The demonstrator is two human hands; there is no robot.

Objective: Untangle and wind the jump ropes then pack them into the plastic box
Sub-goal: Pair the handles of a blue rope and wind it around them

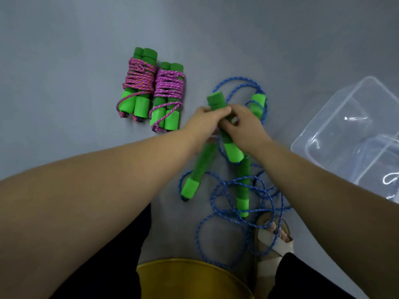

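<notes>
Now left hand (203,118), right hand (245,125) grip green handle (216,101) amid blue rope (237,78) tangle.

Wound ropes (152,89) left, loose ropes (237,184) middle, box (354,130) right

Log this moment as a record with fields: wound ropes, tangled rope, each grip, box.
wound ropes: left pink rope and right pink rope, each wrapped round its green handles, side by side on the floor
tangled rope: blue rope, loose loops among four green handles, one loop over a sandalled foot
left grip: holds the green handle near its upper end
right grip: fingers curled on the same handle
box: plastic box, open, to the right; no coloured rope visible inside
</notes>
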